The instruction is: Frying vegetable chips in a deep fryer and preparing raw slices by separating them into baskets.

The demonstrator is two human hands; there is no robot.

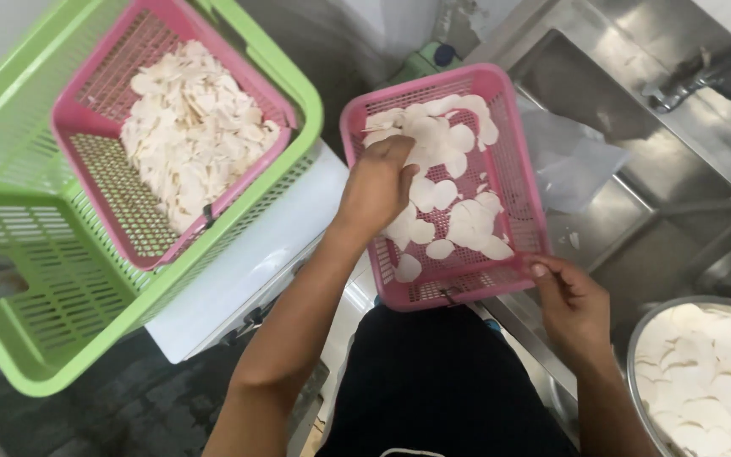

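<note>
1. Head view, surface: a stainless steel sink unit fills the upper right of the frame, with a tap at the top right edge. Dark floor shows at lower left.
2. A pink basket sits at centre frame and holds thin white slices.
3. The left hand reaches into this basket, grip clenched on a bunch of slices. The right hand pinches the basket's lower right rim.
4. At upper left, a second pink basket, piled with slices, nests inside a green basket, which rests on a white box.
5. Cut off: a metal bowl of slices at the lower right edge. A clear plastic bag lies just right of the centre basket; its contents cannot be made out.
6. Open room: bare steel right of the bag.
</note>
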